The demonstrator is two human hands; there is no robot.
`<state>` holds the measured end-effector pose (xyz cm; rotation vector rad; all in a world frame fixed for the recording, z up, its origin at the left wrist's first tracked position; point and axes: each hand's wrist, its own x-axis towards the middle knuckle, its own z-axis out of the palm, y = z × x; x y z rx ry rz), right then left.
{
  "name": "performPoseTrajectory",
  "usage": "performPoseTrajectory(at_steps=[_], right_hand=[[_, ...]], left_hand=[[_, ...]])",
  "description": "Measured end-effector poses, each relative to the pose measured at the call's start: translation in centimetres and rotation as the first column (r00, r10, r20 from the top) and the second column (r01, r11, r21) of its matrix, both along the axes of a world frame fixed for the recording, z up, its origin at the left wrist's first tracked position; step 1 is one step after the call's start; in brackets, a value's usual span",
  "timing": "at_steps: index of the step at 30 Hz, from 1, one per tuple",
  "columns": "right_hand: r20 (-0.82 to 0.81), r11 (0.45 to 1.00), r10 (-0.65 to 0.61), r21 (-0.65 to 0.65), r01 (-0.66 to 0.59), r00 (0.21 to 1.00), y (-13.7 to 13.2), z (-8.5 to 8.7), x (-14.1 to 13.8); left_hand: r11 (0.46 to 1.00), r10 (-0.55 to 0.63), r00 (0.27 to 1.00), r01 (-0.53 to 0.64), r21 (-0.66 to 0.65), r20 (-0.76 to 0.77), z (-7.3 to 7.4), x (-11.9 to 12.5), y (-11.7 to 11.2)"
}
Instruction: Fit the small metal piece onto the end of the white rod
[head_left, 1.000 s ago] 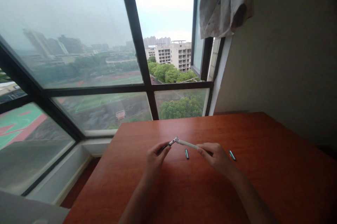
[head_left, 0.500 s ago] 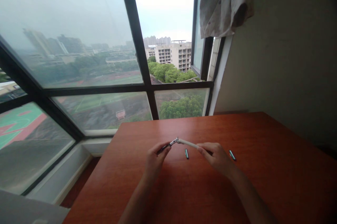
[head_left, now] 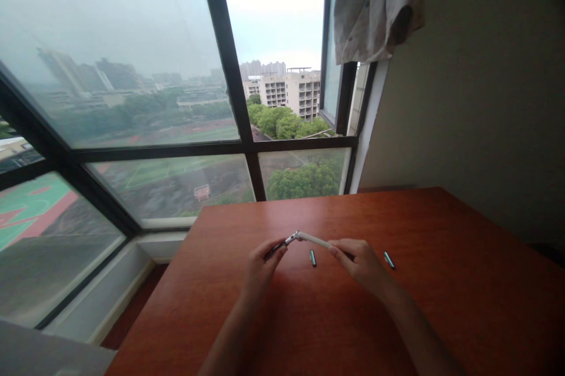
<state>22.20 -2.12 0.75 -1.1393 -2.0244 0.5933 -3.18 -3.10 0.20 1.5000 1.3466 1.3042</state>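
Note:
My left hand (head_left: 263, 261) is closed around the dark grip of what looks like a razor handle (head_left: 290, 239), its silver neck pointing up and to the right. Between the thumb and fingers of my right hand (head_left: 359, 258) is a slim pale toothbrush-like stick (head_left: 315, 240), with a dark end partly hidden under the palm. The tips of the two meet above the table, forming a shallow peak. Whether they are joined or only touching, I cannot tell. A small green-and-silver strip, like a razor cartridge (head_left: 313, 258), lies between my hands. A similar strip (head_left: 389, 260) rests beyond my right wrist.
The reddish-brown wooden table (head_left: 441, 282) spreads beneath both arms. Dark-framed windows (head_left: 163, 154) stand behind and to the left, one pane open. Grey cloth (head_left: 366, 11) hangs at the upper right beside a plain wall (head_left: 463, 99).
My right hand and the pale stick have shifted very slightly left. The left hand stays nearly in place, and both strips lie where they were.

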Motion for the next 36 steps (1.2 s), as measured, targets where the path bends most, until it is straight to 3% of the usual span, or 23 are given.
performPoseTrajectory(at_steps=[16, 27, 36], right_hand=[[-0.004, 0.998, -0.066, 0.025, 0.066, 0.998, -0.13, -0.11, -0.79], [-0.011, 1.0, -0.007, -0.005, 0.007, 1.0, -0.21, 0.32, -0.31], [-0.003, 1.0, -0.023, -0.017, 0.023, 1.0, -0.19, 0.18, -0.2]], left_hand=[[0.999, -0.028, 0.999, 0.029, -0.034, 0.047, 0.26, 0.22, -0.13], [0.999, 0.04, 0.999, -0.04, -0.017, 0.036, -0.16, -0.18, 0.16], [1.0, 0.027, 1.0, -0.027, 0.009, -0.004, -0.17, -0.24, 0.14]])
